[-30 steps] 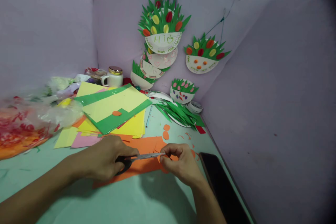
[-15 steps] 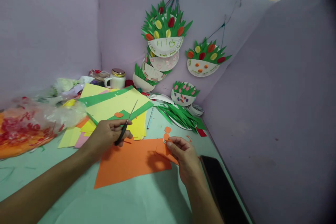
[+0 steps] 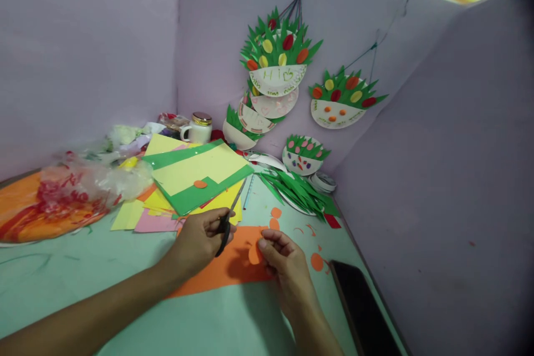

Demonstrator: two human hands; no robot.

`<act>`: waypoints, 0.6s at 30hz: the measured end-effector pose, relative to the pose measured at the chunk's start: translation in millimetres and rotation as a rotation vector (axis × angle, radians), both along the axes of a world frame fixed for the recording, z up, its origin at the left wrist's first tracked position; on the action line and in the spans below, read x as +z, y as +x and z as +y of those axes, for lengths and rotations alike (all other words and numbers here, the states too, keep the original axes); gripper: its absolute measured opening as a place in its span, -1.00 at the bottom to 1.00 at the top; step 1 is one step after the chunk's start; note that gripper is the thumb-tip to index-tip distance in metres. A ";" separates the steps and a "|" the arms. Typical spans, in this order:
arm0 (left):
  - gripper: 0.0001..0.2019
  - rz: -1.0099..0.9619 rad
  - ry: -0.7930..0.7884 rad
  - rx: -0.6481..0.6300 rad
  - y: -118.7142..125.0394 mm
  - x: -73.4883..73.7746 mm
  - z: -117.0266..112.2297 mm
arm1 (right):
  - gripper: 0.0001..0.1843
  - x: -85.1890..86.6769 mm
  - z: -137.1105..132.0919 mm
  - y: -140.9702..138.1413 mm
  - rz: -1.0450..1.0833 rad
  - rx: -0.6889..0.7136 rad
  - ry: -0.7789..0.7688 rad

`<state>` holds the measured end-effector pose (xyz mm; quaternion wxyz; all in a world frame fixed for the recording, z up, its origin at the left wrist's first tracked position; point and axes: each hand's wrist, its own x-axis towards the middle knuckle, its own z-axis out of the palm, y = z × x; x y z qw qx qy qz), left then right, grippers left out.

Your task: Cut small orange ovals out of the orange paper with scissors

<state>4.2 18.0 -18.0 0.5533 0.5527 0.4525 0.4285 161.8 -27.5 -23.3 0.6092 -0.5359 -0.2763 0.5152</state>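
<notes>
My left hand (image 3: 208, 236) is closed around a pair of black-handled scissors (image 3: 225, 231), their blades pointing up and away from me. My right hand (image 3: 281, 256) pinches a small orange paper cutout (image 3: 255, 255) between thumb and fingers. Below both hands lies a larger orange sheet (image 3: 208, 278), partly covered by them. Just beyond the right fingertips rest small orange paper pieces (image 3: 276, 213). To the right of that hand is an orange paper circle (image 3: 317, 262) with thin scraps around it.
Coloured paper sheets (image 3: 196, 169) are stacked at the left, beside a plastic bag (image 3: 79, 183). A lidded mug (image 3: 198, 129) stands behind. Green paper strips (image 3: 296, 193) lie at the back right, a black phone (image 3: 362, 306) near the right edge. Decorated paper-plate baskets (image 3: 277, 79) hang on the wall.
My left hand with the scissors has come nearer to my right hand. The orange piece in my right hand has turned and looks smaller. The view has shifted slightly.
</notes>
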 end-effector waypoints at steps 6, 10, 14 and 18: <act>-0.72 0.079 0.160 -0.149 0.0 -3.1 -4.4 | -0.63 -4.5 -1.0 -8.8 -0.026 0.219 -0.008; -0.70 0.093 0.165 -0.196 5.2 -6.4 -7.1 | -0.67 -6.9 -2.8 -12.4 -0.025 0.249 0.019; -0.69 -0.019 0.046 0.005 5.5 -6.7 0.8 | -0.66 -4.0 -2.9 -8.7 -0.001 0.008 0.052; -0.64 -0.050 -0.014 0.039 4.4 -1.2 4.1 | -0.63 -3.5 -1.2 -2.3 0.053 -0.191 0.054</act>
